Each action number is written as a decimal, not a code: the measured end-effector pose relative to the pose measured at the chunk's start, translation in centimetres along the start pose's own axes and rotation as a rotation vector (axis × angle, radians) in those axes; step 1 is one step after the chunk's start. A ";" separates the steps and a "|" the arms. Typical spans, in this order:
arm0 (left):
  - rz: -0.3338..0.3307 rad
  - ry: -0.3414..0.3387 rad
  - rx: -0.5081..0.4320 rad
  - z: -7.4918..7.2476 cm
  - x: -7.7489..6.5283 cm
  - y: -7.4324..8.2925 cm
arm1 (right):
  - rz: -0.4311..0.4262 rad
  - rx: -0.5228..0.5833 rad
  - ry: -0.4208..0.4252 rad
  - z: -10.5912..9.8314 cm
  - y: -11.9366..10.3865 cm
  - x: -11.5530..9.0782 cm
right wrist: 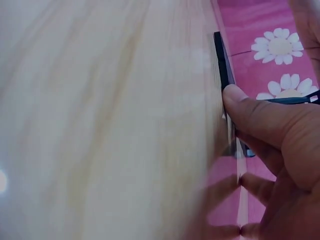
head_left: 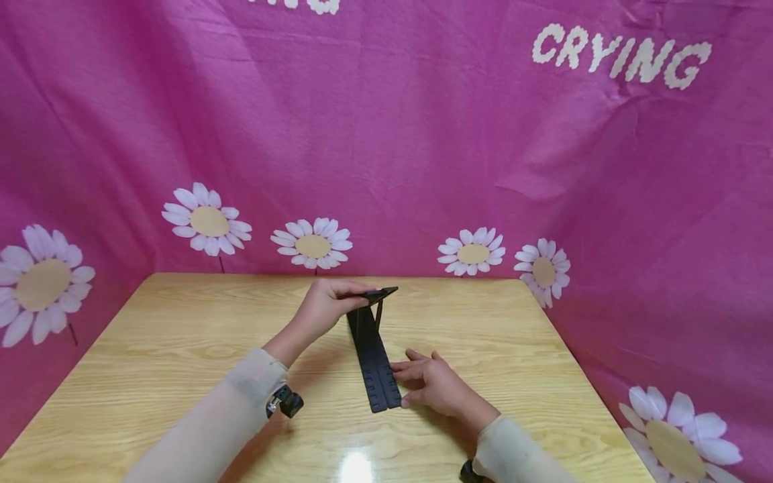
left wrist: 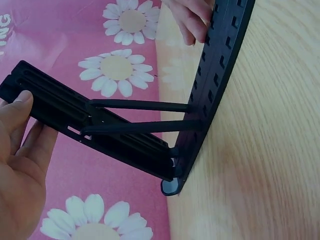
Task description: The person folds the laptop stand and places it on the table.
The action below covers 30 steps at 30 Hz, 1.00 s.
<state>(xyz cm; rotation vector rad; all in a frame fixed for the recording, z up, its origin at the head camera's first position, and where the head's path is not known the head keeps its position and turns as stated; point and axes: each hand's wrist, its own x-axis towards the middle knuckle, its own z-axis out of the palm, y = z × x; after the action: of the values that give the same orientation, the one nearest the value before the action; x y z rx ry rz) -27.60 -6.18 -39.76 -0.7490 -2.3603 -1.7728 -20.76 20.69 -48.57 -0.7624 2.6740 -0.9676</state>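
Observation:
A black foldable stand [head_left: 376, 362] has its long notched base on the table, one end toward me. Its upper panel [left wrist: 60, 102] is raised at a slant from the far end, with two thin support legs [left wrist: 145, 126] running between panel and base. My left hand [head_left: 329, 305] pinches the free end of that panel between thumb and fingers. Beside the near end of the base, my right hand [head_left: 437, 384] touches the base's right edge with thumb and forefinger. Its other fingers are spread, with fingertips at the tabletop in the right wrist view.
The wooden table [head_left: 199, 349] reaches back to a pink cloth [head_left: 386, 134] with daisies and white lettering, which hangs behind and along both sides. A small black camera mount [head_left: 285, 401] sits on the left wrist, another [head_left: 470, 471] on the right.

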 end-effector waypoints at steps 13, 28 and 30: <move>-0.029 0.100 -0.074 -1.0 -0.5 -1.8 | 0.034 -0.043 0.100 2.4 -2.7 1.0; -0.070 0.108 -0.089 -1.4 -0.8 -1.7 | 0.074 0.000 0.042 0.8 -3.4 2.1; -0.078 0.110 -0.085 -1.3 -0.8 -2.0 | 0.087 0.030 0.048 0.1 -3.5 2.4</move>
<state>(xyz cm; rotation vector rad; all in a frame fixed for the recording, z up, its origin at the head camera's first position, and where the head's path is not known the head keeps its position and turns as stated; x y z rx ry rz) -28.06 -8.07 -41.37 -0.5611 -2.2857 -1.9031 -21.41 17.09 -46.44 -0.6194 2.7016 -1.0148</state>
